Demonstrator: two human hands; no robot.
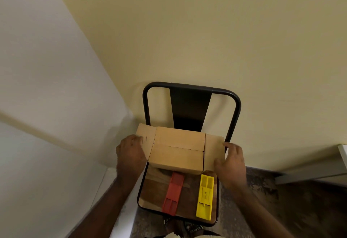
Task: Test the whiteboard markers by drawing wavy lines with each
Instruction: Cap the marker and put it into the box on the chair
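Note:
A tan cardboard box (177, 156) stands on the wooden seat of a black metal chair (155, 187). Its two long flaps lie shut across the top, and the short end flaps stick out at either side. My left hand (129, 155) grips the left end flap, fingers curled over it. My right hand (231, 164) holds the right end flap between thumb and fingers. No marker or whiteboard is in view.
A red plastic wedge (173, 193) and a yellow plastic wedge (205, 197) lie side by side on the seat in front of the box. The chair back (190, 110) stands against a cream wall. A white wall is on the left, and dark speckled floor lies around the chair.

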